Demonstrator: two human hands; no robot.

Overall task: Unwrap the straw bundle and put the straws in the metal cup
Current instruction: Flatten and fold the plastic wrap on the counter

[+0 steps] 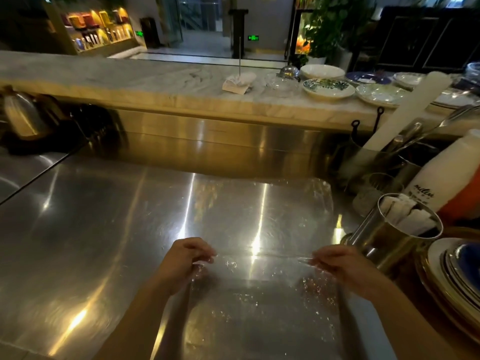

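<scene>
A clear plastic wrap sheet (262, 219) lies spread flat on the steel counter in front of me. My left hand (185, 261) pinches its near left part and my right hand (342, 266) pinches its near right part, holding a fold stretched between them. The metal cup (387, 240) stands at the right, just beyond my right hand. White paper-wrapped straws (410, 214) fill it and poke up to its rim.
A stack of plates (457, 276) sits at the right edge by the cup. A white bottle (441, 175) and a container of utensils (384, 157) stand behind it. A kettle (23, 115) is far left. Plates and bowls (327, 88) line the marble ledge.
</scene>
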